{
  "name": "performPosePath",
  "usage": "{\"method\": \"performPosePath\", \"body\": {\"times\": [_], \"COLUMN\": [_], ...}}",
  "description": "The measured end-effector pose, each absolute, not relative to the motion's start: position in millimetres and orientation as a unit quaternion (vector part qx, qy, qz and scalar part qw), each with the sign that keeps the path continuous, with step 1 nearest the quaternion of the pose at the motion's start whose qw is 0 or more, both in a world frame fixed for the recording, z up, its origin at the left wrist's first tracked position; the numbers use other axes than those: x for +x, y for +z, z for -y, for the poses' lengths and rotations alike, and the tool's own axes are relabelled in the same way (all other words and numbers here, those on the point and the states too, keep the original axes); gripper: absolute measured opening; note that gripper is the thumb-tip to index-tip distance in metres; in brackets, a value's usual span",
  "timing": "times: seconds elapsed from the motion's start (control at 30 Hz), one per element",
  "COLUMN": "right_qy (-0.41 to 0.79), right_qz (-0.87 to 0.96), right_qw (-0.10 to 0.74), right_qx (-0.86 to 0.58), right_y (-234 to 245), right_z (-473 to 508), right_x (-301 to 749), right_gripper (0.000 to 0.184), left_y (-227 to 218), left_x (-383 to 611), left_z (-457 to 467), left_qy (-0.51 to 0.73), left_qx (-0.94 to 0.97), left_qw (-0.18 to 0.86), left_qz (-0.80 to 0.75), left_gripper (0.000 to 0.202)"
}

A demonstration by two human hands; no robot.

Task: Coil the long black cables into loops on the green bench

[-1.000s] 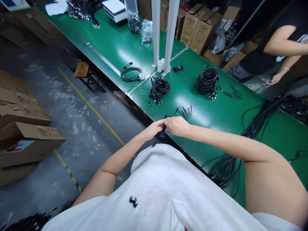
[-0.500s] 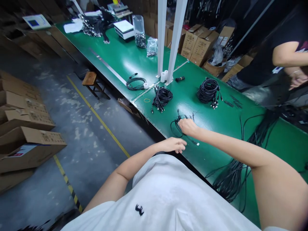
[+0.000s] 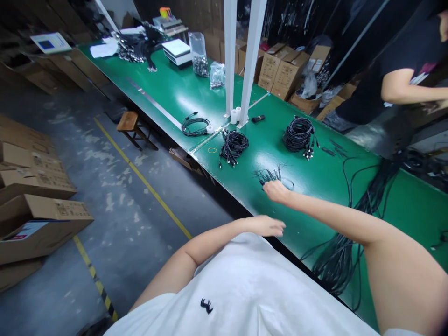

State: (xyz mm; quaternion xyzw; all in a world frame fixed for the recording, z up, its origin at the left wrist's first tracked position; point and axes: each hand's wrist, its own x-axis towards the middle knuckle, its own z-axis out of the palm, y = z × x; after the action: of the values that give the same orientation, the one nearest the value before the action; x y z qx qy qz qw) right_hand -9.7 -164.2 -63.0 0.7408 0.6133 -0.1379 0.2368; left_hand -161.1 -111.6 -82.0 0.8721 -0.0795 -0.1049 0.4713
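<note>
My right hand (image 3: 276, 192) is closed over the green table, its fingers wrapped round a black cable (image 3: 262, 183); most of what it grips is hidden. A thin loop shows just right of this hand. Beside its fingertips lies a bunch of thin black ties (image 3: 270, 174). My left hand (image 3: 269, 227) hovers at the table's near edge, fingers stretched out and holding nothing. Coiled black cables (image 3: 236, 144) rest beyond my hands, and another thick cable coil (image 3: 298, 134) lies farther right.
Long loose black cables (image 3: 338, 256) spread over the right side of the green table (image 3: 259, 154). White posts (image 3: 230, 60) rise from the table. A co-worker's arm (image 3: 402, 87) is across it. A stool (image 3: 128, 121) and cardboard boxes (image 3: 45, 224) stand on the floor at left.
My left hand has moved down and slightly right, its fingers straightening. The cable loop left of my right hand, with its pale end on the table, no longer shows there.
</note>
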Motion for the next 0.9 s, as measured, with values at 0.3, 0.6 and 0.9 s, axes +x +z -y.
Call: {"method": "performPosePath", "body": {"times": [0.3,0.6,0.9], "right_qy": [-0.121,-0.112,-0.120], "right_qz": [-0.589,-0.671,-0.643], "right_qw": [0.192,0.211,0.165], "right_qx": [0.776,0.702,0.738], "right_y": [-46.0,-52.6,-73.0], "right_z": [162.3,193.0,215.3], "right_x": [-16.8,2.1,2.9], "right_gripper": [0.034,0.030,0.029], "left_y": [-80.0,-89.7,-89.4], "left_x": [-132.3,-146.5,-113.4], "left_z": [42.1,95.2,85.3], "left_qy": [0.087,0.010,-0.055], "left_qx": [0.940,0.948,0.986], "left_qw": [0.322,0.311,0.154], "left_qz": [-0.068,0.070,-0.023], "left_gripper": [0.045,0.023,0.038]}}
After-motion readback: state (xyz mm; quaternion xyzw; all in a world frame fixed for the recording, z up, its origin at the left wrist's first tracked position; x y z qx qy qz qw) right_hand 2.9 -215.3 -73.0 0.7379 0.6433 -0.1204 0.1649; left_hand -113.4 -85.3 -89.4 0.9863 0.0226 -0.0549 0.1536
